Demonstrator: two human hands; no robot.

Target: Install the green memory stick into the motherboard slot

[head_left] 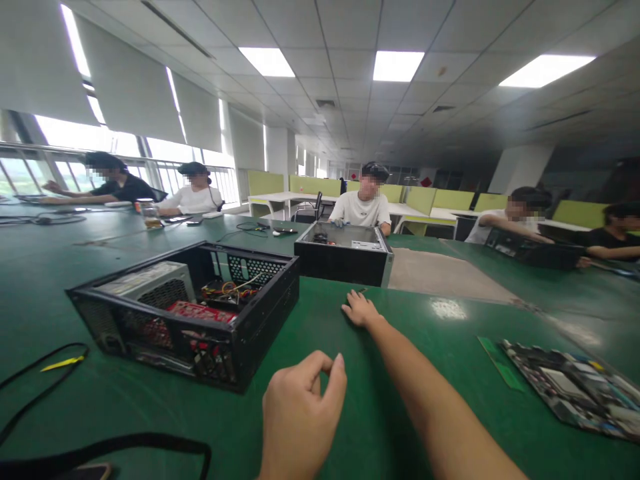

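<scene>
My left hand [305,410] is in the near middle, above the green table, its fingers curled and its thumb against the bent index finger. Whatever may be inside that pinch is too small or hidden to make out. Farther out, my right hand [361,309] lies palm down on the tabletop with the fingers spread. A small dark sliver [363,290] shows just past its fingertips; its kind is unclear. Left of both hands stands an open black computer case [260,327], with a metal power supply [155,287], a red circuit board [200,311] and coloured wires inside.
Across the table, a person [363,203] sits behind another computer case [345,263]. A motherboard [570,387] and a green circuit board [500,363] lie at right. Black cables [50,373] are at left. Other people work farther along. A brown sheet [440,273] covers part of the table.
</scene>
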